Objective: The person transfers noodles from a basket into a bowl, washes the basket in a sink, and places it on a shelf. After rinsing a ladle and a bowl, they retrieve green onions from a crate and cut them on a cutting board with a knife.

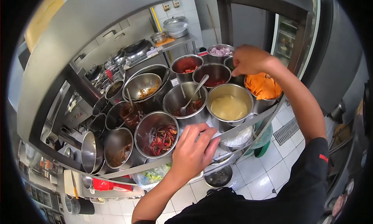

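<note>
My left hand (194,151) hovers at the front edge of the shelf, fingers loosely bent and apart, with nothing in it. Near it are a steel pot of dried red chillies (160,141) and a pot of pale yellow pieces in liquid (230,107). My right hand (248,61) reaches over a small steel pot (229,62) at the back right, fingers bent down and together; what they pinch, if anything, is hidden. Beside that hand, orange slices (264,86) fill one pot and chopped pale purple pieces (220,52) another.
A spoon (198,91) leans in a middle pot. A steel bowl (143,87) rests on a larger pot at the left. A metal frame (112,33) surrounds the shelf. Below are a bag of green vegetables (153,175), a red container (108,185) and a floor drain (286,131).
</note>
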{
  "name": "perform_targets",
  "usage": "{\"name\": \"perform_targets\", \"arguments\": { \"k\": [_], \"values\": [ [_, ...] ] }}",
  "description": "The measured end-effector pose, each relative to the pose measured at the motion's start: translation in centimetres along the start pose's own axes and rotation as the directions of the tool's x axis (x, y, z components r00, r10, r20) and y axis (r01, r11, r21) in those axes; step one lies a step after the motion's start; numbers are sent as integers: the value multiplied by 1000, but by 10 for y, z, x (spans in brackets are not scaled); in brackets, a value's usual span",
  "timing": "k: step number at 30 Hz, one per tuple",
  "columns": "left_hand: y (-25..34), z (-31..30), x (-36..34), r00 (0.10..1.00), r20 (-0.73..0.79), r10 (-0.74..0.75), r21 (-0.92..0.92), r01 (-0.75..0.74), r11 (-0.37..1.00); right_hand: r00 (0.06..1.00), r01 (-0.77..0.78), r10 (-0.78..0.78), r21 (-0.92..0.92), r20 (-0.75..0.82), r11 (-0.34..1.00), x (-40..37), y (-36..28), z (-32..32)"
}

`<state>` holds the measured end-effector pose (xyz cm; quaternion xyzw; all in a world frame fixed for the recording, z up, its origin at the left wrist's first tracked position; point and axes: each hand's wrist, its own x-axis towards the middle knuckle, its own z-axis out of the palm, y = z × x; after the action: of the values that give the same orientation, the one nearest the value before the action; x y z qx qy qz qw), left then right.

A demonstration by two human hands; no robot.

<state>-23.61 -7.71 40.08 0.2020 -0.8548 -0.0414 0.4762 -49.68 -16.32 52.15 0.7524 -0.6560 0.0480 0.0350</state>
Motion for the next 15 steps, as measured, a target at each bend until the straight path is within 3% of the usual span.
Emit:
{"name": "perform_targets", "arguments": {
  "k": [3,7,9,12,15],
  "values": [
    [-1,8,-2,999,11,50,37,-50,998,999,2,5,-136,49,991,10,-7,20],
    [-4,12,-10,997,28,67,120,-70,990,998,43,-39,-102,47,994,23,2,34],
    [-4,10,-12,997,41,60,130,-65,989,988,-108,80,-215,-135,971,17,-3,33],
    [-7,7,-13,996,57,75,160,-83,984,971,-167,104,-300,-214,939,9,-8,31],
    [-9,12,-13,990,73,117,198,-130,972,984,-157,124,-287,-132,945,11,-1,39]
  ]
}}
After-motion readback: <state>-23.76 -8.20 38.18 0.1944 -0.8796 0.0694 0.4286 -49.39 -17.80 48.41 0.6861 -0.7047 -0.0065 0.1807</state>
